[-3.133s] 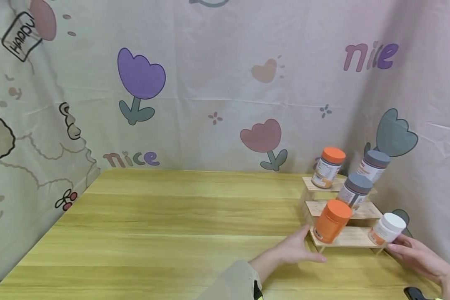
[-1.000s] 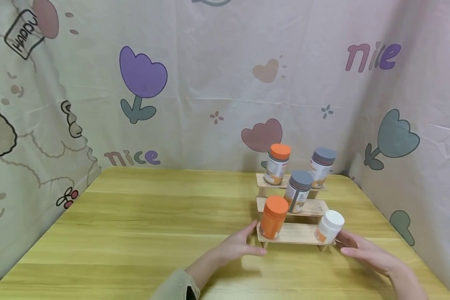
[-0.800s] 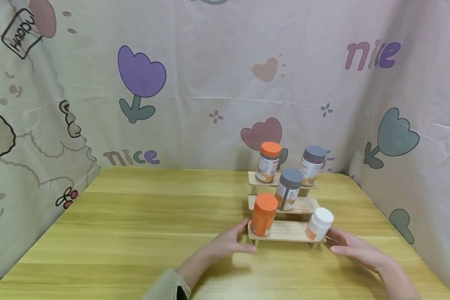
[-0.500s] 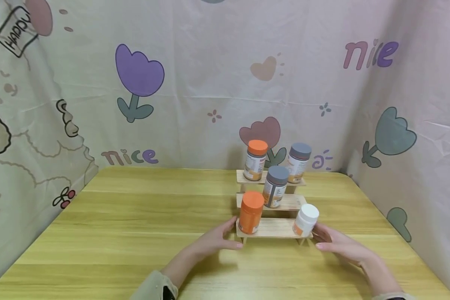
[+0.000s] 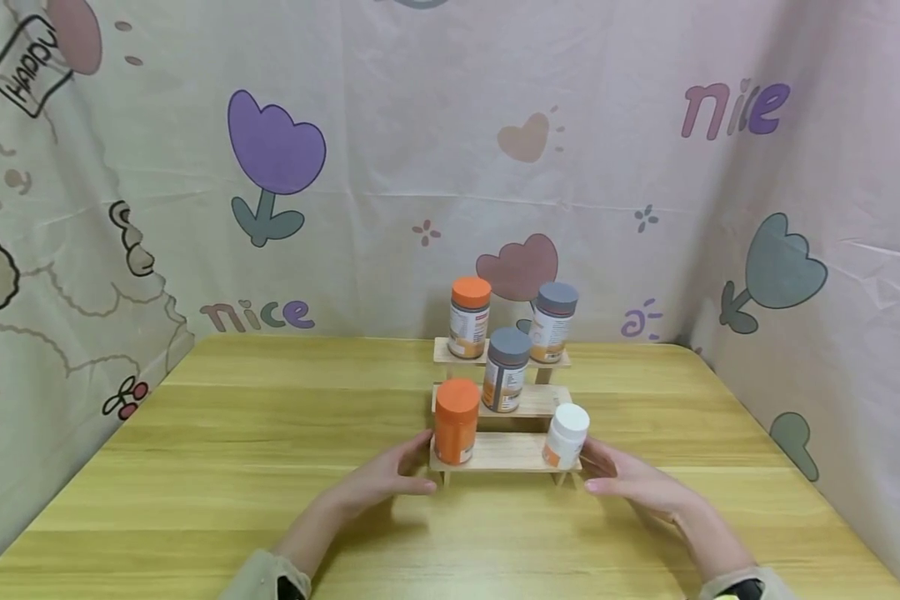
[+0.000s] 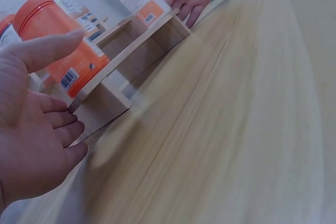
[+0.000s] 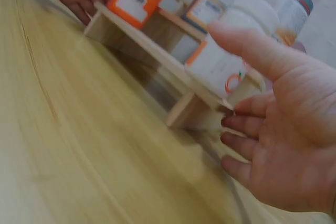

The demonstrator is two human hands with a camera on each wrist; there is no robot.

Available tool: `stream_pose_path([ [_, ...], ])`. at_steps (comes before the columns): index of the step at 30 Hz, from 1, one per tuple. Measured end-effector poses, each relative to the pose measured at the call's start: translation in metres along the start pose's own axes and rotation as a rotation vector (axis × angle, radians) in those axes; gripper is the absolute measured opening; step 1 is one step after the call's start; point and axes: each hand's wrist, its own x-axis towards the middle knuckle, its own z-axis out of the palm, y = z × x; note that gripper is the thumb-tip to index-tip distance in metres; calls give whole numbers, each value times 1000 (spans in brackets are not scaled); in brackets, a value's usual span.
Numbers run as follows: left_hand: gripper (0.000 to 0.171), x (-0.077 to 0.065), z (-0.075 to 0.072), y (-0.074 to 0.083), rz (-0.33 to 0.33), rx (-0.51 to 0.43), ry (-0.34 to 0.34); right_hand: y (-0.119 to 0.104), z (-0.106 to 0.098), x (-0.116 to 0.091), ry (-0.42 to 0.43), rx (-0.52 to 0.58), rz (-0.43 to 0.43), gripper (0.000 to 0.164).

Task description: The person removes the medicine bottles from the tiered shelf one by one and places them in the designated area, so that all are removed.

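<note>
The camera on my head looks forward and down, from above and behind my left hand (image 5: 381,480) and my right hand (image 5: 633,483), farthest from them; it includes the wooden stand (image 5: 506,452) between them and the printed cloth (image 5: 390,125) beyond. The camera on my left wrist is very near to my left hand, and faces across the front of the stand to my right hand, strongly tilted. The camera on my right wrist is equally near to my right hand and faces the opposite way, also tilted. These two views share the orange jar (image 6: 58,38) beside my left hand and the white bottle (image 6: 140,1) beside my right hand.
</note>
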Motion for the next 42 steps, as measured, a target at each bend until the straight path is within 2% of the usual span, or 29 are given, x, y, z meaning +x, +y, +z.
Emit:
stream_pose_path([
  [5,82,-9,-12,-2,0,-5,-15,-6,11,13,31,-10,22,75],
  [13,78,-22,-33,-7,40,-9,-33,-10,27,28,8,31,9,79],
  [17,76,-30,-42,-8,48,9,-21,-13,34,34,-10,43,-7,80],
  [25,75,-44,-55,-9,37,37,7,-19,50,46,-22,64,21,79],
  [35,72,-54,-65,-7,38,79,25,-23,60,56,-17,79,4,80],
  [42,72,-55,-65,-6,41,95,22,-24,59,57,13,64,49,76],
])
